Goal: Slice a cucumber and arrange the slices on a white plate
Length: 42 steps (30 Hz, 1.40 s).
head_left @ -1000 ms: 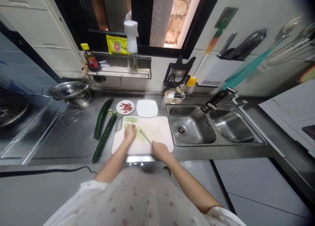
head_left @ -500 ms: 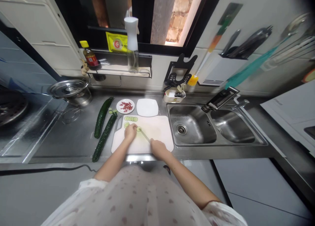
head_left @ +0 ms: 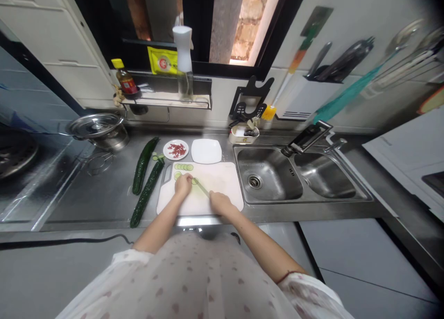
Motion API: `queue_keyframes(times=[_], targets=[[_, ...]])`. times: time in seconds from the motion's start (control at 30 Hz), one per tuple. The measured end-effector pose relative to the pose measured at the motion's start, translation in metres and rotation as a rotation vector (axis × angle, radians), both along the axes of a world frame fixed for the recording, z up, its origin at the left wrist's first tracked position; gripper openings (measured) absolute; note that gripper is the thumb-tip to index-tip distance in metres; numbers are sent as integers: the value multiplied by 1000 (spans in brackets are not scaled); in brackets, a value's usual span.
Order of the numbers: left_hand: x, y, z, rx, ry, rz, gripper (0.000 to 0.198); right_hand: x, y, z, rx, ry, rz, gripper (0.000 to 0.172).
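My right hand is closed round the handle of a knife, whose blade slants up and left over the cutting board. By the blade's tip is a round cucumber slice. Just left of that slice, my left hand rests low over the board with its fingers bent together; what they pinch, if anything, is hidden. A row of cucumber slices lies overlapping near the board's top edge. Beneath it, beside my left hand, are more slices.
Left of the board lie two whole-looking cucumbers and some cut ends. Behind it stand a plate of chopped red pieces and a white plate. A double sink is at right, a lidded steel pot at back left.
The view has shifted slightly. My hands, the knife and the slice by its tip keep nearly the same places on the board.
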State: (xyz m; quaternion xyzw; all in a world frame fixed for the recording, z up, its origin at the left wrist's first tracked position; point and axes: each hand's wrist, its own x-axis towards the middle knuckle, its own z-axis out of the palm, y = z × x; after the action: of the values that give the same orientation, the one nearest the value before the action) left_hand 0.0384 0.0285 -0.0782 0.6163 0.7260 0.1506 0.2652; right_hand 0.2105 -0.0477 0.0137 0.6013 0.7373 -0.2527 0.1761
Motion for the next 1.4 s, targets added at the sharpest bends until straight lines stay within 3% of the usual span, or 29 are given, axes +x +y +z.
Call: queue_keyframes(times=[0.77, 1.17, 1.4], targets=[[-1, -1, -1, -5, -20, 6, 25, -3, 5, 1, -4, 1, -5, 31], [-1, -1, -1, 3, -18, -5, 25, -3, 18, 21, 11, -84, 97, 35], [-2, -1, -1, -1, -15, -20, 25, -2, 18, 21, 58, -100, 132, 36]])
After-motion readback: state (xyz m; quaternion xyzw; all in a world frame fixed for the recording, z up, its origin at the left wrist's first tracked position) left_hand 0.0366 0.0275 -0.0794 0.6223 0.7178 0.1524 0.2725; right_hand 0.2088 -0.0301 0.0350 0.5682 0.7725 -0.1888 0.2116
